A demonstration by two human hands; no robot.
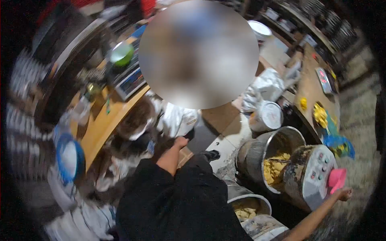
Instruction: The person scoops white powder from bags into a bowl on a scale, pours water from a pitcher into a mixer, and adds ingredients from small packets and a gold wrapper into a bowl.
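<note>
My right hand (344,194) reaches out at the lower right, its fingers closed. Against it is a pink plastic scoop (337,178), apparently held, though the grip is partly hidden. The scoop is beside the control panel (321,170) of a floury mixing machine. A large metal bowl (261,148) there holds yellow dough (275,168). In front of my dark clothing, my left hand (181,141) is curled closed with nothing visible in it. White sacks (179,120) lie just beyond it.
A second metal bowl (261,201) with dough stands near my right side. A white lidded bucket (269,114) is behind the mixer. On the right-hand table are a scale (323,80) and yellow pieces (320,115). At left are a wooden table (108,130) and a blue basin (69,158).
</note>
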